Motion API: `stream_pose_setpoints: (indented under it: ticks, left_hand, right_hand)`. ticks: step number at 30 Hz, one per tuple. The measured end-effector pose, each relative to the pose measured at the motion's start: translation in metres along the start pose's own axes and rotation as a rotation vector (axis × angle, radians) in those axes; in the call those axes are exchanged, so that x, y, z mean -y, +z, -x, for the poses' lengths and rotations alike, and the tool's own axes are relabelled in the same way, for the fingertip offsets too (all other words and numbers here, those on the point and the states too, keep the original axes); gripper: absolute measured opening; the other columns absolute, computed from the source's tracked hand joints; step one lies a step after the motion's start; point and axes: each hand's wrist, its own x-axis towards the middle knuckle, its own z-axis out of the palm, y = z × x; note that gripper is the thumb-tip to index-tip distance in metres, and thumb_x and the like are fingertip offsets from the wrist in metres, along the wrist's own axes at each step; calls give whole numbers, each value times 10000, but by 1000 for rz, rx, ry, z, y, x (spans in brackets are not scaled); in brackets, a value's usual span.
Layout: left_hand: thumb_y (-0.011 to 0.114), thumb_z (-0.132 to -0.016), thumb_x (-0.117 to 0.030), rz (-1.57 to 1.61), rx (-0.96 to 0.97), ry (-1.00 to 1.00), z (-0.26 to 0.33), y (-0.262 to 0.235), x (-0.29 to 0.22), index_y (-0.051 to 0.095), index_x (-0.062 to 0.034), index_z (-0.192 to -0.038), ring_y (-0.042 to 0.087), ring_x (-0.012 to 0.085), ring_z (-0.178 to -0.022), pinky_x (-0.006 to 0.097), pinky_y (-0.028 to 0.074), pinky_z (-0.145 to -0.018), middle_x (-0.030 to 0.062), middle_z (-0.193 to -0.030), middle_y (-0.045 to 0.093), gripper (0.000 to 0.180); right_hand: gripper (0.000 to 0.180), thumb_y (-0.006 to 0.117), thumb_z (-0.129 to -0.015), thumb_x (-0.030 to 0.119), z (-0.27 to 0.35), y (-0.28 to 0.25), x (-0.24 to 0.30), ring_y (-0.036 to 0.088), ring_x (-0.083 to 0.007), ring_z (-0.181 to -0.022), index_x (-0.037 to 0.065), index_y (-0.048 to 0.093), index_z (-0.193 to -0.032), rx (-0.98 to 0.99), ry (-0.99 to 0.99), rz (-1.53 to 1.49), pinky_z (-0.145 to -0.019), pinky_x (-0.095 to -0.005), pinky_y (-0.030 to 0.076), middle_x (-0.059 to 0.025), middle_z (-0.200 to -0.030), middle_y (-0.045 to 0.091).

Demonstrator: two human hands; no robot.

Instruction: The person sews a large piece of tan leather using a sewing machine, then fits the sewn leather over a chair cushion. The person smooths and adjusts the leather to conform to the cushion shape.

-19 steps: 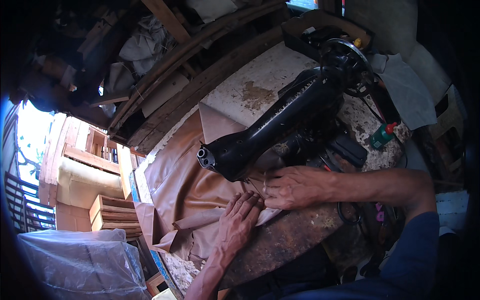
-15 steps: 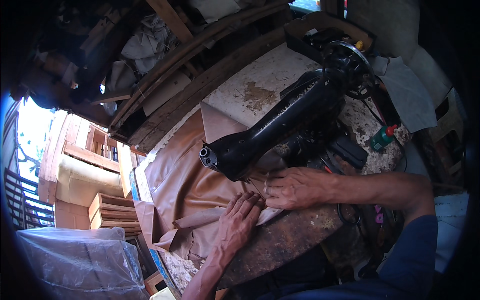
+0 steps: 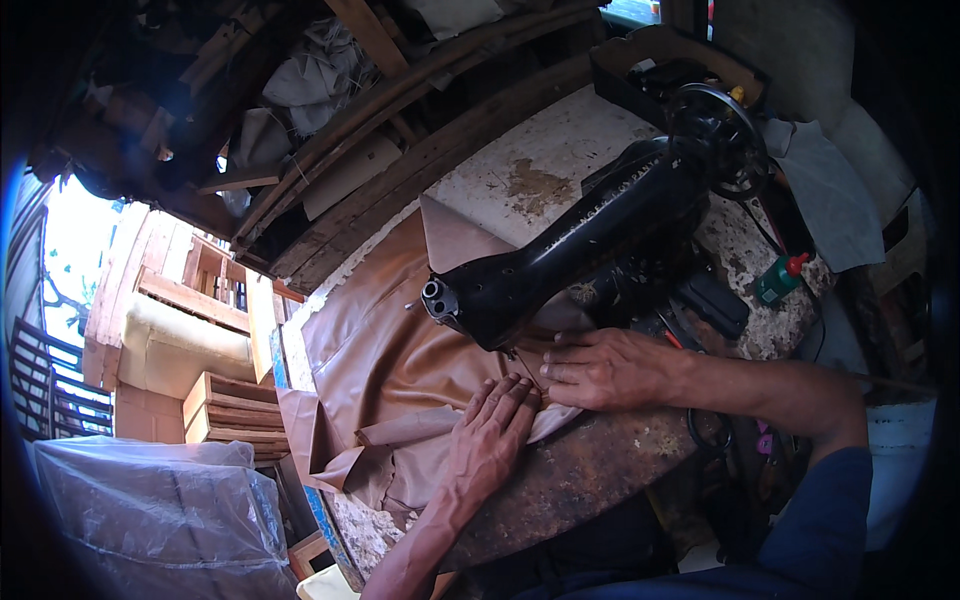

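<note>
Worn table: spreads beneath the work, patchy white at the back, stained brown along the near edge. Brown leather-like sheet: lies rumpled across the table's left part, runs under the head of the sewing machine, folds up in a flap near the left edge. Black sewing machine: stands slantwise over the table, head toward the left. Right hand: rests on the sheet just beside the machine's head, fingers close together and slightly bent; cannot tell whether pinching. Left hand: presses flat on the sheet, fingertips near the right hand's, fingers nearly side by side. Green bottle: sits right of the machine, red-capped.
</note>
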Motion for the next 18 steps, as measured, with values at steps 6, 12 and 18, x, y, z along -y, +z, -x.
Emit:
stream_pose_setpoints:
  ticks: [6,12,18]
  left_hand:
    - [605,-916,-90,16,-14,-27,-3,-1,9,657,-56,-1380,578,302,-1435,501,414,-1248,143,-1448,655,468]
    - [594,-923,-93,18,-7,-30,-9,-2,20,664,-53,-1368,572,300,-1444,496,417,-1249,149,-1445,654,452]
    - [601,-915,-61,47,-10,-47,-14,-2,26,671,-57,-1361,565,315,-1448,510,416,-1253,148,-1421,667,452]
  right_hand:
    - [92,622,-937,138,-3,8,0,740,-224,-1101,106,660,-1014,30,48,5,-1043,-412,595,-74,-1041,732]
    - [84,652,-947,146,-8,11,-8,757,-285,-1036,91,690,-997,28,77,-8,-1017,-439,602,-93,-1033,735]
    - [154,684,-936,173,-11,12,-11,718,-251,-1163,97,694,-1070,42,105,-5,-1049,-423,587,-63,-1129,730]
